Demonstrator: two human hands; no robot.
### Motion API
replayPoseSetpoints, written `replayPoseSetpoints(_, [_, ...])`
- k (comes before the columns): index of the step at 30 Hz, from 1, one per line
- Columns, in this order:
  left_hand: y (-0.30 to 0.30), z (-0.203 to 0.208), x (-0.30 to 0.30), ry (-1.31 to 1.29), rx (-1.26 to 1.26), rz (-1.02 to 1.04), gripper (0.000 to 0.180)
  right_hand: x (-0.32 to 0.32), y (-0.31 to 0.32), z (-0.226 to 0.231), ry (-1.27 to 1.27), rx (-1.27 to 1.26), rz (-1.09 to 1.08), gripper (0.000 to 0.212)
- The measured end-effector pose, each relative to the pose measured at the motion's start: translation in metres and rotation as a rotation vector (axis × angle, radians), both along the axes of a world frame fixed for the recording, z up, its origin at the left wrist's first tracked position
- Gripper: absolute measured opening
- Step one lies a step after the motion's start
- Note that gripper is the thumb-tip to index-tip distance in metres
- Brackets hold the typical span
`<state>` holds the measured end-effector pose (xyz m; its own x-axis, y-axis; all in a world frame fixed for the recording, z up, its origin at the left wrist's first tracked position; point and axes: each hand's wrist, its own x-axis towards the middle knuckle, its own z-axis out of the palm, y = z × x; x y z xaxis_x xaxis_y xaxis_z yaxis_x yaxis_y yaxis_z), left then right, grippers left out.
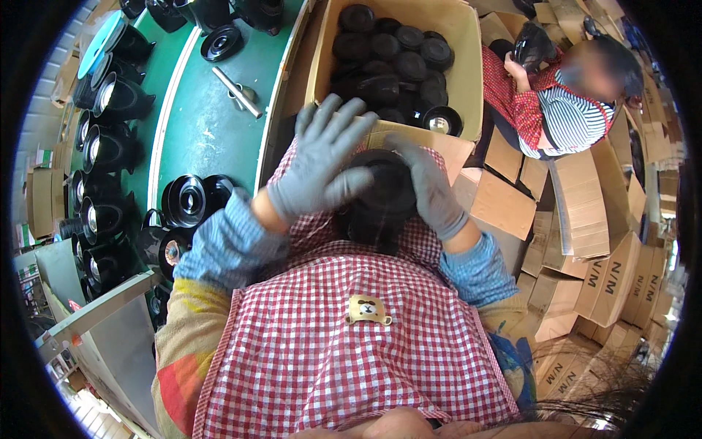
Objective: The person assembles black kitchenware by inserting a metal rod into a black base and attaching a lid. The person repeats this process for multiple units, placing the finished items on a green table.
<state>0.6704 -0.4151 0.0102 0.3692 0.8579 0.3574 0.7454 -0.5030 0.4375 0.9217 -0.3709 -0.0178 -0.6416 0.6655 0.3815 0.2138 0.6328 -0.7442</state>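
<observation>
Grey work gloves cover both of my hands. In my lap, against the red checked apron [358, 307], sits a dark round black housing [379, 201], partly blurred; its exact kind is hard to make out. Above its left side my left hand [320, 162] is open, fingers spread wide and thumb reaching toward the housing's rim. On the other side, my right hand [433, 189] lies with its fingers stretched out along the housing, slightly smeared by motion; whether it touches is unclear.
Ahead stands a cardboard box [468, 73] filled with black round parts. A green bench [208, 139] at left carries several black housings [110, 146], black discs [186, 199] and a metal tool [238, 93]. At right, a co-worker [563, 110] holds a black part near stacked flattened cartons [585, 212].
</observation>
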Motion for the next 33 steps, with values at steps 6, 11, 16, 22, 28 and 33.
replayPoseSetpoints(6, [0.000, -0.032, 0.010, -0.090, -0.051, -0.007, 0.095, -0.003, -0.029, -0.011, -0.338, 0.344, -0.003, 0.047])
replayPoseSetpoints(11, [-0.029, 0.009, 0.037, -0.122, -0.026, -0.258, 0.101, 0.005, -0.007, -0.020, -0.003, -0.053, -0.136, 0.058])
replayPoseSetpoints(16, [0.000, -0.029, 0.001, -0.031, -0.116, 0.058, 0.102, 0.001, -0.043, 0.041, -0.204, 0.084, 0.046, 0.051])
replayPoseSetpoints(22, [0.009, -0.036, -0.005, -0.026, -0.181, 0.195, 0.097, 0.007, -0.053, 0.049, -0.304, 0.108, 0.188, 0.062])
replayPoseSetpoints(28, [0.006, -0.037, -0.003, -0.049, -0.163, 0.070, 0.091, 0.012, -0.054, 0.035, -0.367, 0.177, 0.227, 0.073])
replayPoseSetpoints(33, [-0.005, -0.016, 0.013, 0.086, -0.174, -0.109, 0.087, 0.016, -0.028, 0.025, -0.343, 0.008, 0.055, 0.073])
